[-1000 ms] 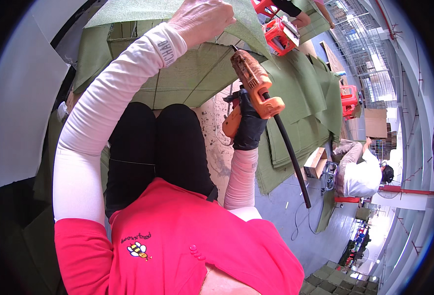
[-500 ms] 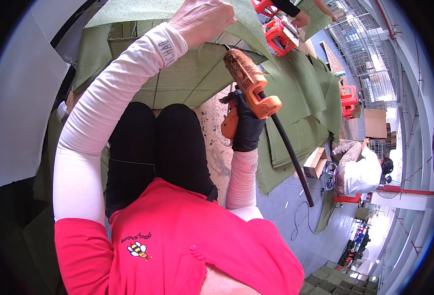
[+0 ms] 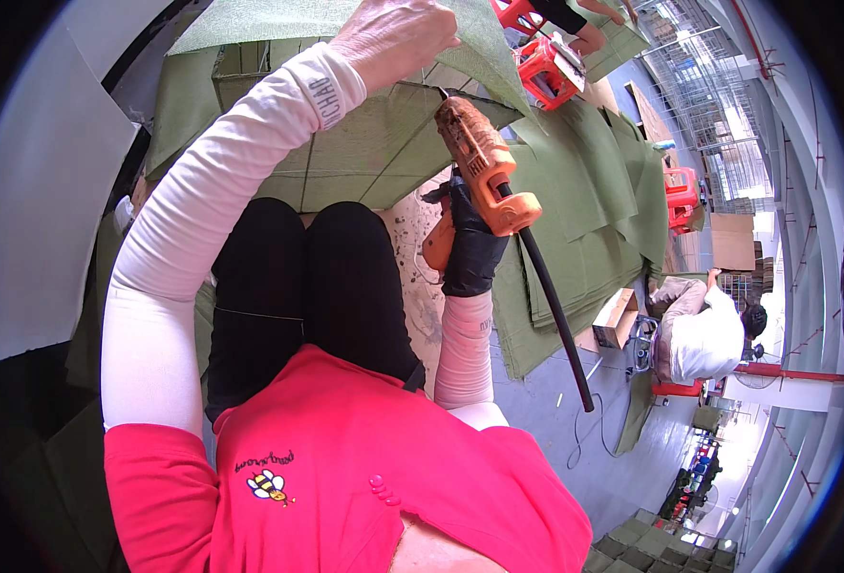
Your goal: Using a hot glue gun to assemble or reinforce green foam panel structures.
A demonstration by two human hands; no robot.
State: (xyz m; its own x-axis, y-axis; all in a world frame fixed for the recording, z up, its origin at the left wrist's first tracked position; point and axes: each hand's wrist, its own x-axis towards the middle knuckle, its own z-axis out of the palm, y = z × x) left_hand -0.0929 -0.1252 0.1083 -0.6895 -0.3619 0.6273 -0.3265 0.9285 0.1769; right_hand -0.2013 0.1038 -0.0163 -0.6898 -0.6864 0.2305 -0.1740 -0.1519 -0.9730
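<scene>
the bare left hand [image 3: 393, 38] pinches a fold of green felt [image 3: 384, 143] up taut, probably so the orange stapler [image 3: 479, 162], wrapped tight in the gloved right hand [image 3: 470, 248], can bite it, with a brown cardboard box [image 3: 616, 318] lying well off right.

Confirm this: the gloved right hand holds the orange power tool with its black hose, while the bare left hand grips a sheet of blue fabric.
Not quite. The head view shows the fabric under the bare left hand is green, not blue. The rest stands: the gloved right hand holds the orange power tool with its black hose.
</scene>
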